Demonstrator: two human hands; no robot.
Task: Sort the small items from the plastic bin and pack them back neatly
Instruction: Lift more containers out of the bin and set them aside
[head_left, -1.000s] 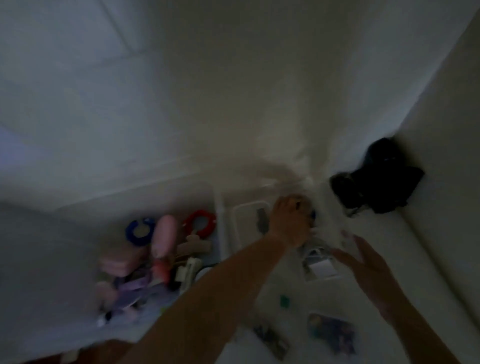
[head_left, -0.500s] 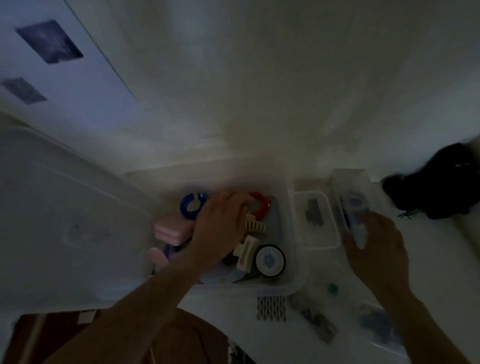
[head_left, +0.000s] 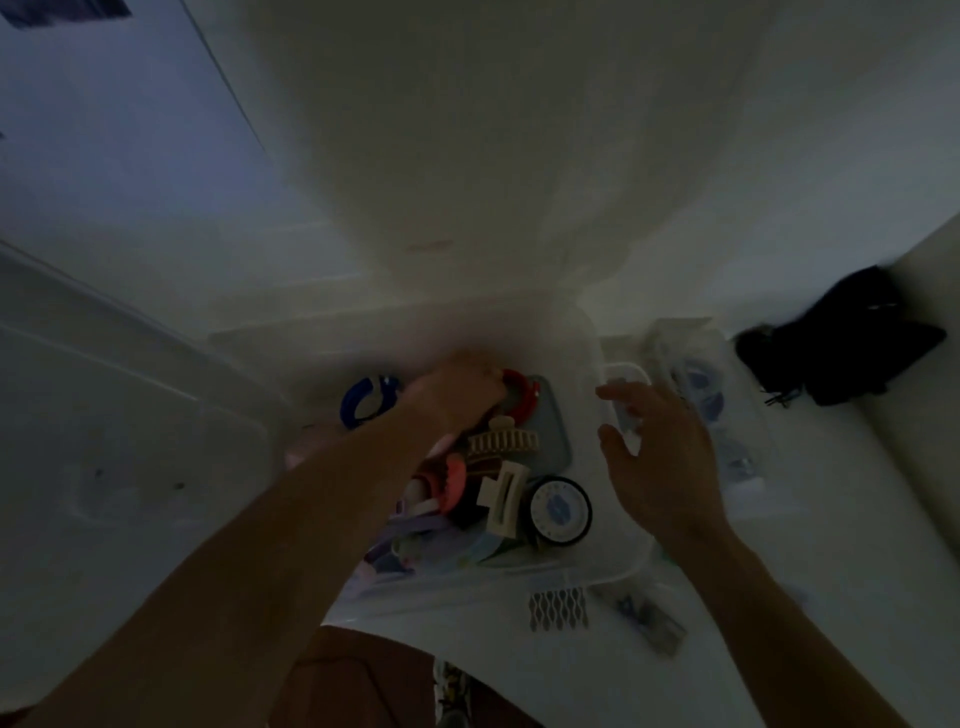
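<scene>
Two hands (head_left: 457, 395) (head_left: 660, 457) over a bin (head_left: 618, 571) on white surface (head_left: 857, 571).

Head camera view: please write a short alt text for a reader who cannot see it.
In dim light, a person's left hand reaches into a clear plastic bin of hair clips and bands beside a red ring, while the right hand hovers open over the bin's right edge. A black bag lies at right.

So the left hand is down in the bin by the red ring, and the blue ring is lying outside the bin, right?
Not quite. The head view shows the blue ring inside the bin too, left of the left hand and the red ring.
</scene>
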